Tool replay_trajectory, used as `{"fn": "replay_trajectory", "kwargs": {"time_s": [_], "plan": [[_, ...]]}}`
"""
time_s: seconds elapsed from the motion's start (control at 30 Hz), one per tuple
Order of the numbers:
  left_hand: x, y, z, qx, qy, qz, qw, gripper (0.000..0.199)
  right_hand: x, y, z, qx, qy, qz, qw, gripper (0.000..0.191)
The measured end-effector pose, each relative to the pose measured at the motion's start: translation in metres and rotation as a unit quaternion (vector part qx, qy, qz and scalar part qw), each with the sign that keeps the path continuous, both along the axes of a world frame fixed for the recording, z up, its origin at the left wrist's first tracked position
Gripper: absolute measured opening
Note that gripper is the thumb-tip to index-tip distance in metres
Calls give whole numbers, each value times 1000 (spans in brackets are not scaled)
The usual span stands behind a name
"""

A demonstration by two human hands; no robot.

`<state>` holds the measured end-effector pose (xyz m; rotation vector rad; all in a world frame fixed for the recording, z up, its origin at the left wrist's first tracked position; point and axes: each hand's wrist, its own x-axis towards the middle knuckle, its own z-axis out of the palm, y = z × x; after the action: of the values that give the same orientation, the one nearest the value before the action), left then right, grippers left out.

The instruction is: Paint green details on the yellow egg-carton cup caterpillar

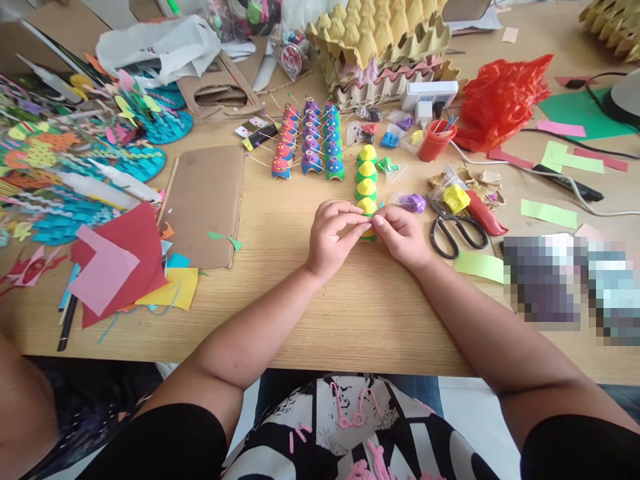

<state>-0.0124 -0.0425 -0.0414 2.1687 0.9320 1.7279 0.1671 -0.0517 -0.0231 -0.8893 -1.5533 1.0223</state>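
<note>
A strip of green and yellow egg-carton humps, shaped like a caterpillar, lies lengthwise in front of me on the table. My left hand and my right hand meet over its near end, fingertips pinched together. Whatever sits between the fingertips is too small to make out. The nearest humps are partly hidden behind the fingers. Left of the strip stand three finished-looking caterpillars with stick feelers: a red and blue one, a purple and blue one and a green and blue one.
Purple clay in a bag, black scissors, yellow clay and a red cup lie to the right. Egg trays stack at the back. Cardboard and coloured paper lie left. Another person's limb shows lower left.
</note>
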Motion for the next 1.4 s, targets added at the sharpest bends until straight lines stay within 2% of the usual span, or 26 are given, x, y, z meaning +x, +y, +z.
{"fn": "replay_trajectory", "kwargs": {"time_s": [0.43, 0.67, 0.87, 1.07, 1.27, 1.4], "plan": [[0, -1, 0, -5, 5, 0, 1000, 5, 0, 0, 2, 7, -15, -8, 1000, 60], [-1, -2, 0, -27, 15, 12, 999, 19, 0, 0, 2, 3, -16, -10, 1000, 62], [-3, -2, 2, -39, 34, -11, 999, 24, 0, 1, 1, 2, -18, -19, 1000, 61], [-1, -1, 2, -2, 17, 0, 1000, 8, 0, 0, 2, 4, -14, -7, 1000, 60], [-1, 2, -2, 18, 7, 0, 1000, 3, 1, 0, 0, -35, 15, 24, 999, 54], [-1, 2, -3, 15, -2, -1, 1000, 2, -1, 0, 0, -49, 41, 19, 998, 53]]}}
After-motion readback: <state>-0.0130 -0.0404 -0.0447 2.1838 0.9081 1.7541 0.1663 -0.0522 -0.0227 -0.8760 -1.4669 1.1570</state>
